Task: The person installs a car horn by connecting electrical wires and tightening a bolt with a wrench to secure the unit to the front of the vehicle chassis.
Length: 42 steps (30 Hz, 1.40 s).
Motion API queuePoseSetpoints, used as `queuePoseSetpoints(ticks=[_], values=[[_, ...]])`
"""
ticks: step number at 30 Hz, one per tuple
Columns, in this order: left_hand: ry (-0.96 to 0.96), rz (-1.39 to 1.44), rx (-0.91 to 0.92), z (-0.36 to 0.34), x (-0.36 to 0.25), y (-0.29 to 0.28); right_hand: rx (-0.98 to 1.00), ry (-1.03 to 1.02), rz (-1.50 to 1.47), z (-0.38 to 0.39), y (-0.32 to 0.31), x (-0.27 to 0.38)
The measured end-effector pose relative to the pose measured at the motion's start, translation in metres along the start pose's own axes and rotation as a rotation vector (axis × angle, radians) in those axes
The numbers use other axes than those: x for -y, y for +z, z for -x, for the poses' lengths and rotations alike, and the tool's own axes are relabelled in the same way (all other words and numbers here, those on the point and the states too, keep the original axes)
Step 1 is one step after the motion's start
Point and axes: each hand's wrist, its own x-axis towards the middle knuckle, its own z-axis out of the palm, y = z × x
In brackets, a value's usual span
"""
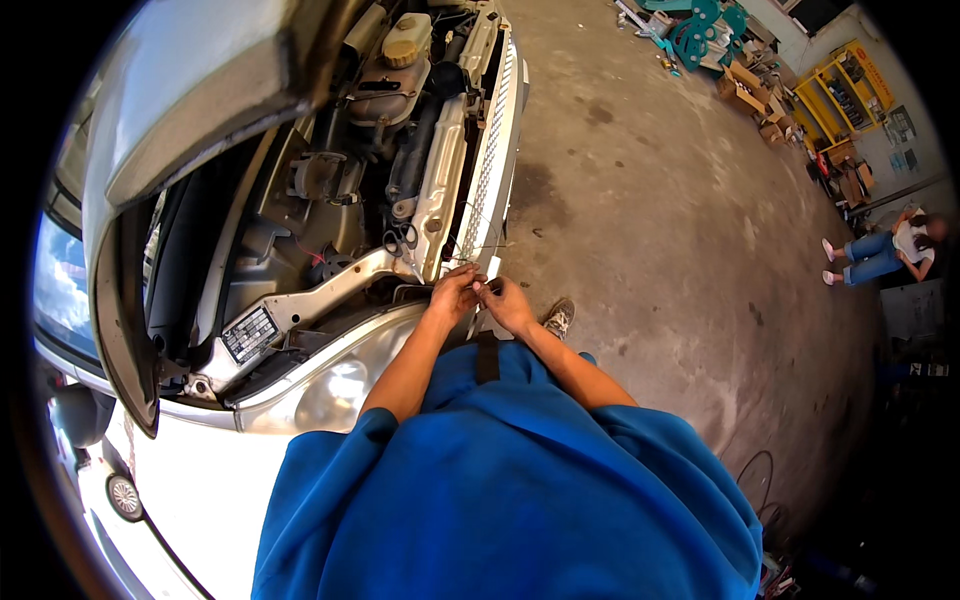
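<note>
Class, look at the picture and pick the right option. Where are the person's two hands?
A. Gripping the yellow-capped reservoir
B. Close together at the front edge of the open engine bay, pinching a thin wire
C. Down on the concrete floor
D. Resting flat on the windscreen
B: the left hand and right hand meet by the white car's front panel, fingers on a thin wire.

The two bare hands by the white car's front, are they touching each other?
Touching. The head view shows the left hand and right hand meeting at the fingertips, with no gap, above the white car.
</note>
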Motion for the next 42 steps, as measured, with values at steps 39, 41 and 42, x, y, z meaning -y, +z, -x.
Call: queuePoseSetpoints(ticks=[39,41,42], values=[[0.003,-0.342,-0.020,-0.009,-0.013,-0.003,-0.154,-0.215,0.461,0.021,-0.029,0.033],[0.019,-0.344,-0.023,-0.010,-0.014,-0.004,-0.166,-0.222,0.436,0.020,-0.032,0.034],[0.022,-0.333,-0.026,-0.010,-0.015,-0.003,-0.163,-0.216,0.423,0.020,-0.031,0.033]])
